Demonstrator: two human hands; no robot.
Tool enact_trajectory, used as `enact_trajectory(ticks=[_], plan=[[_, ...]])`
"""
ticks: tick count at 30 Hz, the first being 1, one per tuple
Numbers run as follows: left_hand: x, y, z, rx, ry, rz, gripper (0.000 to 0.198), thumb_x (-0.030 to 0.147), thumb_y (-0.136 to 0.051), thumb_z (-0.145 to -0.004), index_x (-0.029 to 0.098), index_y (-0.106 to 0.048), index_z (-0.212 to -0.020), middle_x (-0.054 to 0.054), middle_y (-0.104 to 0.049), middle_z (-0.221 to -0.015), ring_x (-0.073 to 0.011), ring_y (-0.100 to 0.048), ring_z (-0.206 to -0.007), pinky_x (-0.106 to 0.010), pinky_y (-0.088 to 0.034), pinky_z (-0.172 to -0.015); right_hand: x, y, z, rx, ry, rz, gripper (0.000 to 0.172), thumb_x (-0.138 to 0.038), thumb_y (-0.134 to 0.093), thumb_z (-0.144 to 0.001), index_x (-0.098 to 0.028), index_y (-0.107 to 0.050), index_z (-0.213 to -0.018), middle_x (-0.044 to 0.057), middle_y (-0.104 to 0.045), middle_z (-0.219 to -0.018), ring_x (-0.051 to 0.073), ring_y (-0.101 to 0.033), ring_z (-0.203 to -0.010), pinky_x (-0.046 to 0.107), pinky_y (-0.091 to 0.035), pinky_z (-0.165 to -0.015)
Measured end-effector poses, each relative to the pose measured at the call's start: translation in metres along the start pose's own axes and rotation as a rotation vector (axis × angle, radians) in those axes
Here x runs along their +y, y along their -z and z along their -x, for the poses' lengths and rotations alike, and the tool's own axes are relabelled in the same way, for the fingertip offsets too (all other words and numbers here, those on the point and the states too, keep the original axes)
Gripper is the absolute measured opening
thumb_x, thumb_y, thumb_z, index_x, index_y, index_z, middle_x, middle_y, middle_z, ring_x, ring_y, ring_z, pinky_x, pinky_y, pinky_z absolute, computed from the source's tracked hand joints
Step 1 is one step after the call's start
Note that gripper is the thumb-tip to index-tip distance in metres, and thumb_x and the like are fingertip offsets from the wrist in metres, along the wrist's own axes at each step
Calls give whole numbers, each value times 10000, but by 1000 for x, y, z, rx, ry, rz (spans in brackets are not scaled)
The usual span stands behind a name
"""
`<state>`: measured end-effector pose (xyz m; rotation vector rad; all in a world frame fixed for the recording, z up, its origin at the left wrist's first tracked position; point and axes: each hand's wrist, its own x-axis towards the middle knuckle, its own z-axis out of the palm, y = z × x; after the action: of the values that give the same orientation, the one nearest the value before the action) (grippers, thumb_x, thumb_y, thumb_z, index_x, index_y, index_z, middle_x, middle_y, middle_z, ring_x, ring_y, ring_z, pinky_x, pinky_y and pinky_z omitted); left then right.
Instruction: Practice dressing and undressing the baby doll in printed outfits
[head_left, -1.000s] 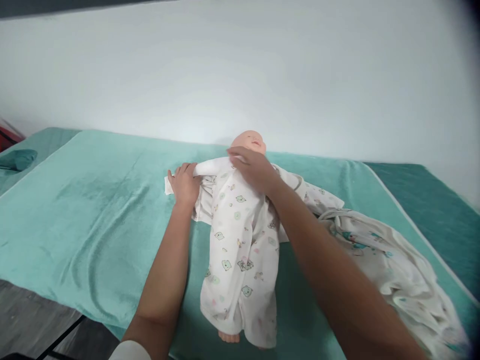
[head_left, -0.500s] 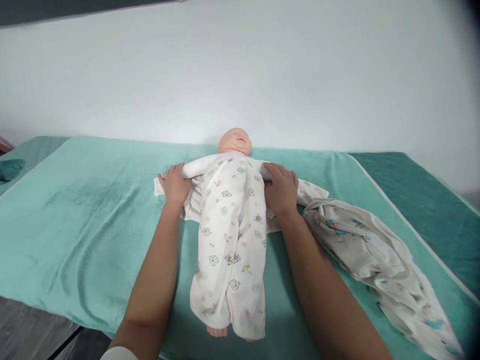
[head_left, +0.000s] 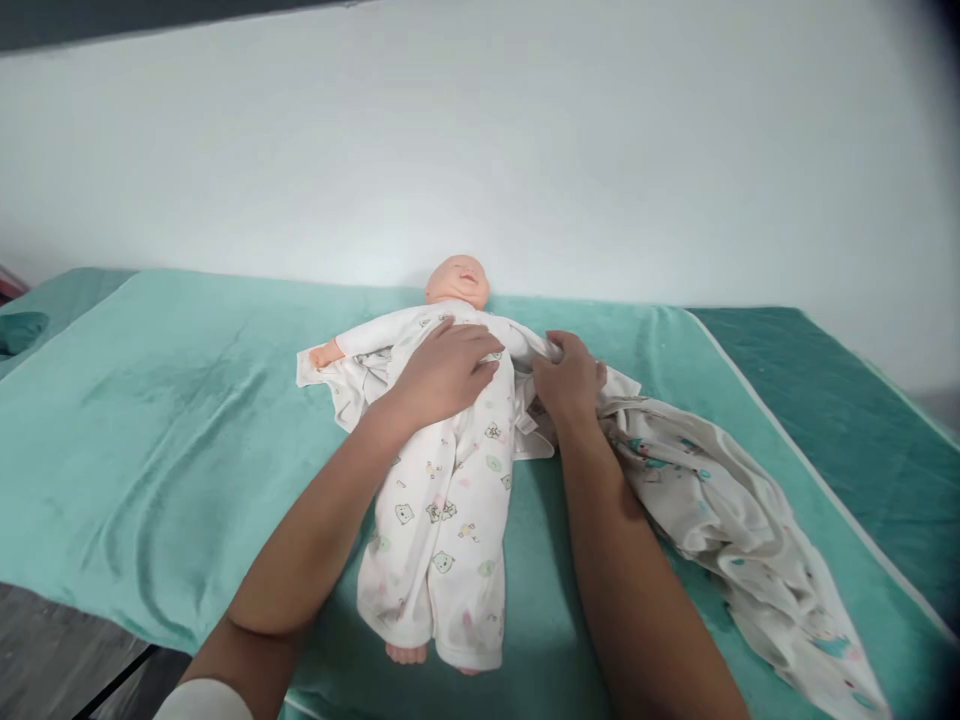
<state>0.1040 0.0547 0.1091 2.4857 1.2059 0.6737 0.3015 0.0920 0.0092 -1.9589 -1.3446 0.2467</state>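
doll (head_left: 442, 520) under left hand (head_left: 442, 370) (right hand (head_left: 566, 380) touching too)

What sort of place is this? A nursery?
Likely a baby-care practice room: a baby doll in a printed sleepsuit lies on a teal towel over a darker teal surface, by a bare white wall.

The left hand (head_left: 442, 372) lies flat on the doll (head_left: 439, 470); the right hand (head_left: 568, 380) grips its sleeve (head_left: 536, 345).

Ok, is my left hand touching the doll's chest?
Touching. The head view shows the left hand lying flat on the chest of the baby doll, palm pressed on its printed sleepsuit, no gap.
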Motion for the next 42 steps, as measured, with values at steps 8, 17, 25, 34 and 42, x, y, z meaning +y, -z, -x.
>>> enact_trajectory(ticks=[8,17,25,34,42], plan=[[19,-29,-89,-523,6,-554,365,200,-470,-968,142,-694,-1251,-153,-621,-1403,-311,-578,-1283,-475,-437,-1088,-2,1,-1,-14,52,-18,431,-284,-519,-826,-193,-696,-1208,134,-737,-1217,317,-616,-1180,548,-290,-1159],[13,-59,-124,-601,94,-621,354,205,-544,-927,177,-717,-1234,-157,-666,-1369,-325,-601,-1283,-485,-460,-1050,-4,4,-1,-38,117,2,430,-318,-538,-823,-207,-696,-1207,147,-743,-1215,338,-639,-1135,522,-366,-1083],[11,-24,-114,-516,-23,-703,379,108,-552,-877,135,-708,-1221,-193,-713,-1245,-331,-651,-1188,-443,-510,-940,3,21,-7,-129,59,-161,497,-193,-490,-716,-246,-711,-1158,71,-766,-1128,290,-658,-999,393,-468,-844],[6,26,-98,-399,-12,-753,404,68,-542,-864,152,-658,-1242,-152,-703,-1230,-295,-601,-1174,-406,-485,-910,12,29,-16,-82,8,-388,356,-234,-468,-696,-205,-749,-913,56,-761,-922,235,-640,-867,334,-454,-744],[5,40,-86,-364,60,-736,354,61,-564,-835,150,-685,-1156,-143,-713,-1131,-291,-628,-1062,-395,-472,-837,24,20,-25,-68,-273,-843,237,-245,-687,-599,-227,-711,-834,24,-714,-795,201,-622,-663,331,-476,-602]])
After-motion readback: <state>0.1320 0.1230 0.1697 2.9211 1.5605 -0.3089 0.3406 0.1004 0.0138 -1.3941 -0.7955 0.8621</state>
